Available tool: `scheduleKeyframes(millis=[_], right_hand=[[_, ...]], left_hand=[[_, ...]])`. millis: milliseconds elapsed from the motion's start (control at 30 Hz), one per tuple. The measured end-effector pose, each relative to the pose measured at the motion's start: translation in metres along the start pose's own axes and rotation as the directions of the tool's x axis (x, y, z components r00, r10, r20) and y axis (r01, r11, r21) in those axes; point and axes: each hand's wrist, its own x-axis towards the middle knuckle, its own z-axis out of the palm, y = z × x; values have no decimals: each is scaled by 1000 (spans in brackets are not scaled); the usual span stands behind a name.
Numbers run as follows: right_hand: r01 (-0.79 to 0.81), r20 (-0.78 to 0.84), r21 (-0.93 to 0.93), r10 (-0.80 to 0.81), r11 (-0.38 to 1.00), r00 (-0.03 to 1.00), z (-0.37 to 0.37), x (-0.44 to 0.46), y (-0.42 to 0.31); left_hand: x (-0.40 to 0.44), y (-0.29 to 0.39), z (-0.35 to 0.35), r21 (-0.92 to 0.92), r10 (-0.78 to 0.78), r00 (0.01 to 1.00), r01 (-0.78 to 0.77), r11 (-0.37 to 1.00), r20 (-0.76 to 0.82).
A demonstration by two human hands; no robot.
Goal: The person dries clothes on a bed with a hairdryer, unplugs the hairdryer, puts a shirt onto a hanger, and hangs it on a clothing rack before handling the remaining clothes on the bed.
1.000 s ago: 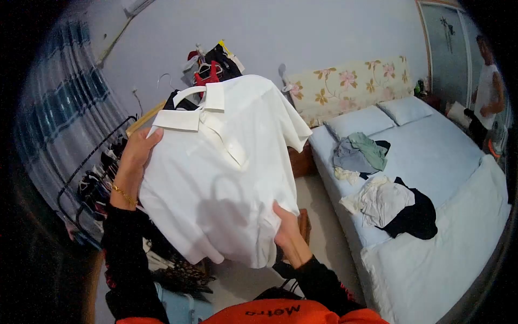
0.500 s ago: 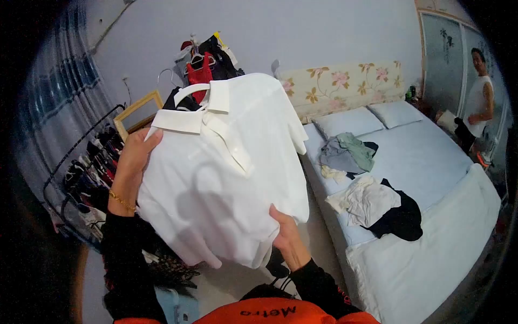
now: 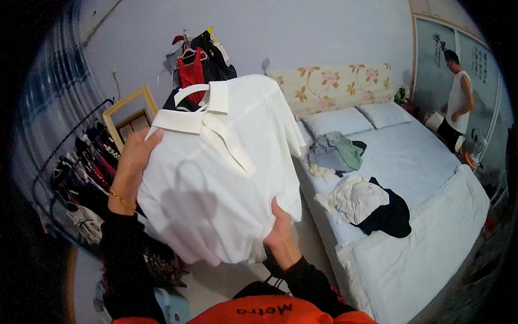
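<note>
A white collared shirt hangs in front of me on a white hanger, whose curved top shows inside the collar. My left hand pinches the shirt's shoulder beside the collar, thumb on top; a gold bracelet is on that wrist. Lower down, my right hand grips the shirt's side near the hem, its fingers partly behind the cloth. The button placket lies open below the collar.
At right, a bed holds grey-green clothes and a white and black pile. A clothes rack stands left, near a wooden frame. Clothes hang on the wall. A person stands beyond the bed.
The view has turned right, bringing more of the rack and wooden frame into sight. My right hand has shifted slightly along the shirt's side. The person has turned and bent the head down.
</note>
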Motion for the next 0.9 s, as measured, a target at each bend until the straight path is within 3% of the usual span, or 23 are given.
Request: scheduleKeyframes(millis=[333, 433, 533, 600, 700, 733, 767, 800, 833, 900], right_hand=[[20, -5, 66, -20, 998, 1000, -3, 9, 8], [-4, 65, 110, -3, 994, 998, -3, 11, 2], [-9, 74, 108, 1, 994, 997, -2, 15, 1], [-7, 70, 97, 0, 995, 998, -3, 22, -3], [40, 84, 52, -45, 998, 995, 3, 20, -8], [79, 94, 48, -83, 996, 992, 6, 19, -10], [69, 21, 28, -70, 997, 997, 10, 17, -9], [64, -55, 14, -63, 998, 996, 11, 14, -10], [115, -57, 14, -114, 993, 992, 9, 14, -11], [43, -65, 3, -42, 999, 997, -1, 10, -13]], left_hand=[[16, -12, -7, 5, 7, 999, -7, 1000, 33], [11, -4, 0, 68, -25, 999, 27, 997, -39], [21, -22, -9, 62, -4, 998, 0, 998, 62], [16, -16, -7, 90, -70, 997, 71, 993, -15], [3, -5, -3, 138, 18, 998, -10, 990, -56], [0, -3, 0, 57, -2, 999, 5, 998, -54], [-3, -1, 2, -21, -28, 999, 28, 999, -36], [-7, 6, 5, 92, 15, 999, -11, 996, -49], [3, -9, -1, 121, 27, 999, -23, 992, -29], [6, -18, -3, 149, 78, 996, -73, 986, -30]])
